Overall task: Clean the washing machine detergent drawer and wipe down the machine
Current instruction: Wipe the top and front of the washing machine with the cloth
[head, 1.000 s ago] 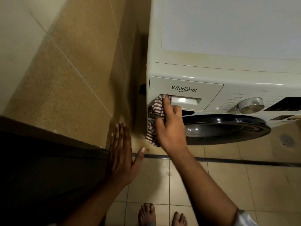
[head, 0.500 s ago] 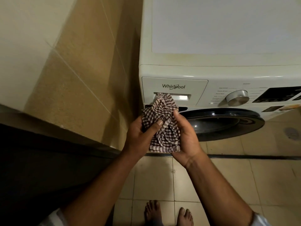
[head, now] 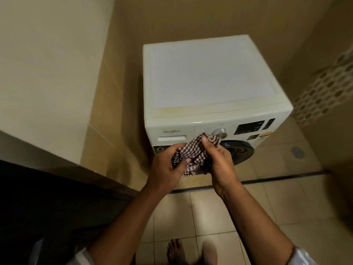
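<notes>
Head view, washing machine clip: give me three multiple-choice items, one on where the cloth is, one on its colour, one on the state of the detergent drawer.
1. Where is the checked cloth?
A. Lying on top of the washing machine
B. Held between both hands in front of the machine
C. On the floor tiles

2. What colours is the cloth?
A. Plain blue
B. Dark and white check
C. Solid yellow

3. What state is the detergent drawer in?
A. Pushed in, flush with the front panel
B. Pulled halfway out
C. Removed and lying on the floor

Answers:
1 B: the left hand and right hand both grip it before the washing machine.
2 B: a dark check on white shows between the fingers.
3 A: its face sits level with the panel.
</notes>
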